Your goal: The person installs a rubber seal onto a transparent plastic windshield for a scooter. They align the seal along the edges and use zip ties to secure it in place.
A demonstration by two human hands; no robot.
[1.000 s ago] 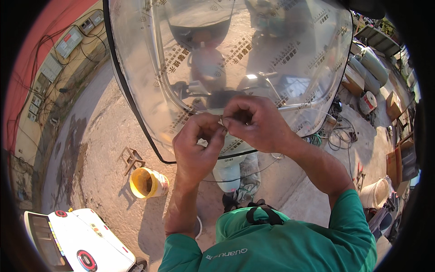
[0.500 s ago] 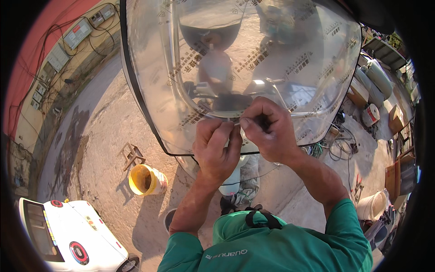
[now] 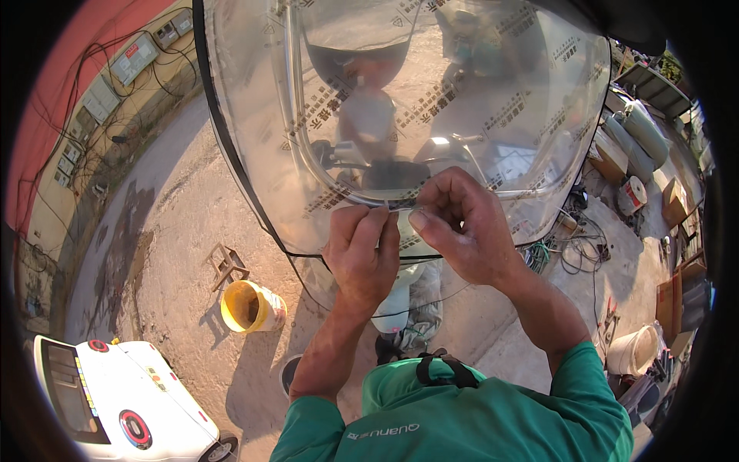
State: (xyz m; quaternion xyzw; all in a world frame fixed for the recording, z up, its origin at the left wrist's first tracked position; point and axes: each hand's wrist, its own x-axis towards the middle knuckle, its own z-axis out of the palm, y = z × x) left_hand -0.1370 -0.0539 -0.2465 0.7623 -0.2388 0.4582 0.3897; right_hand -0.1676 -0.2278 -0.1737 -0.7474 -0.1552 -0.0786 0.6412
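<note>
A large clear plastic windshield (image 3: 493, 92) with dark printing and black edging fills the upper middle. A bent metal tube (image 3: 298, 100) runs down and across its lower part, and handlebars (image 3: 345, 152) show through the sheet. My left hand (image 3: 359, 250) is closed, fingertips pinched at the tube's lower stretch. Just beside it, my right hand (image 3: 476, 231) pinches with thumb and forefinger at the same stretch. Something small and pale shows at the left fingertips. What either hand grips is too small and covered to name.
On the ground to the left stand a yellow bucket (image 3: 275, 309) and a small wooden stool (image 3: 226, 264). A white vehicle (image 3: 158, 385) is at the lower left. Coiled wires (image 3: 581, 246), a pale bucket (image 3: 633, 350) and cardboard boxes (image 3: 675, 202) lie to the right.
My hands have moved slightly apart, the left one a little to the left and the right one a little to the right. The windshield's left edge has shifted slightly outward.
</note>
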